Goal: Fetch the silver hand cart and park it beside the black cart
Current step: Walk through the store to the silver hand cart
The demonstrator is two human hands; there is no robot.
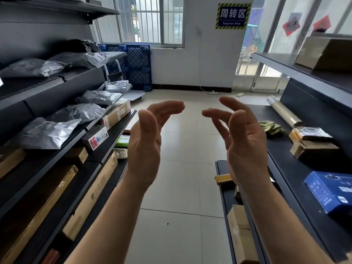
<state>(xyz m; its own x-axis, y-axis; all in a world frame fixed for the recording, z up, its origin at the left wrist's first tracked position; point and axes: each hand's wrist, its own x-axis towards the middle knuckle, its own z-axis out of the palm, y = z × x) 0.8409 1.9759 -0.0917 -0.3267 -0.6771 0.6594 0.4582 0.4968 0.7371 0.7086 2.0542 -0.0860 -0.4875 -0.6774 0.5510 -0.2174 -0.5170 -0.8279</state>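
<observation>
both hands are raised, empty and relaxed: left hand (pixel 144 141), right hand (pixel 245 141). the silver hand cart (pixel 133 95) stands at the aisle's far left end by blue pallets (pixel 138 65). it probably rolls lightly; grip its upright handle (pixel 107 72).

A floor aisle (pixel 181 149) is flanked by a left shelving unit (pixel 80 77), on which parcels (pixel 47 132) are laid, and a right shelving unit (pixel 297 180), on which boxes (pixel 312 147) and a roll (pixel 283 111) are laid. At the far left end, a hand cart (pixel 133 95) is parked before pallets (pixel 138 65) leaned against the wall (pixel 209 54) below a window (pixel 152 20). A sign (pixel 233 16) is mounted right of it.
</observation>
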